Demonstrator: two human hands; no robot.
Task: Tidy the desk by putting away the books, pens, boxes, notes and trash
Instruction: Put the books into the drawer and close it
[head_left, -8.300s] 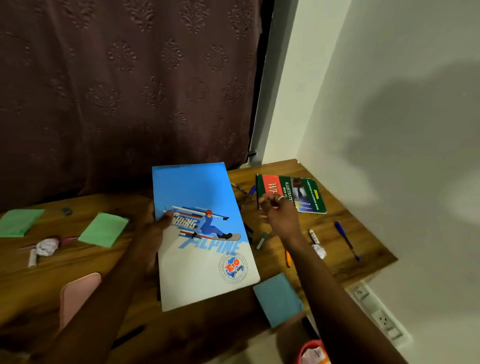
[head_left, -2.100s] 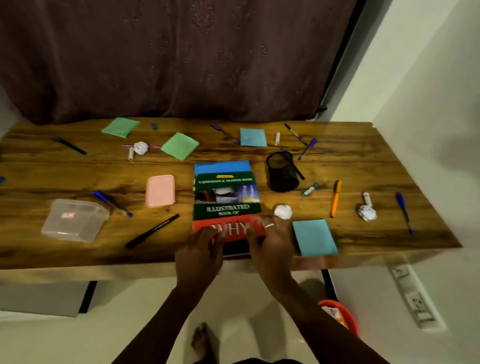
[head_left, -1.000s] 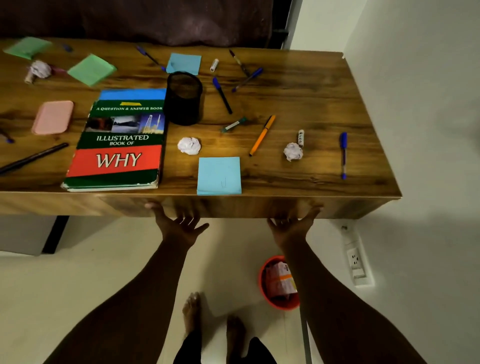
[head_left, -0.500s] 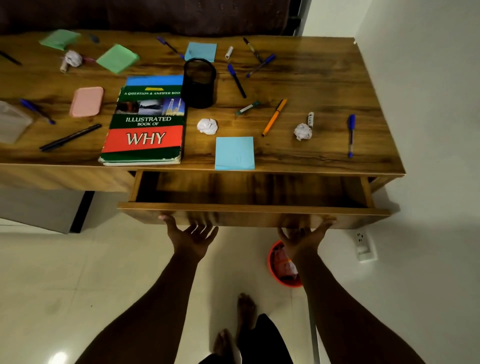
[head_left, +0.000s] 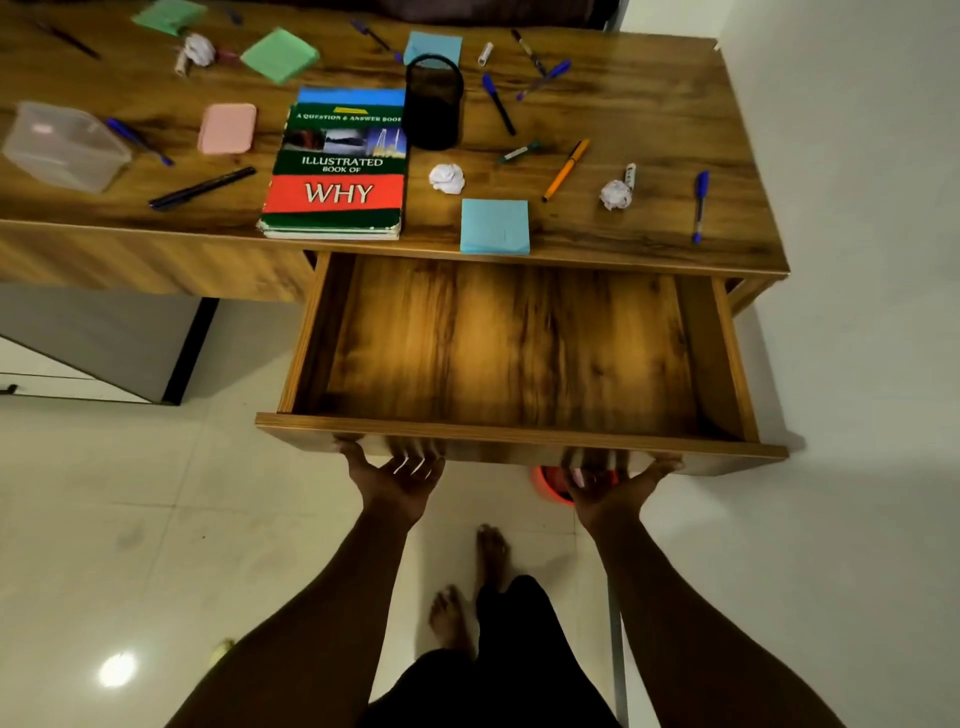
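- Grips, two: the left grip (head_left: 397, 475) and the right grip (head_left: 613, 486) each hook curled fingers, palm up, under the front panel of the one pulled-out wooden drawer (head_left: 509, 431).
- Books, two: a green-and-red "WHY" book (head_left: 337, 171) lies on a blue book (head_left: 350, 95) at the near edge of the wooden tabletop (head_left: 649, 119).
- Note pads, four: two green pads (head_left: 280, 54) at the back left, and two light-blue pads (head_left: 494, 227), one front, one back.
- Crumpled white paper balls (head_left: 447, 178), three, well apart.
- Boxes, two: one pink case (head_left: 227, 129) and one clear plastic tub (head_left: 65, 145).
- Pens, roughly ten, lie scattered, an orange pen (head_left: 566, 169) among them.
- One black mesh cup (head_left: 434, 104) stands just beside the books.
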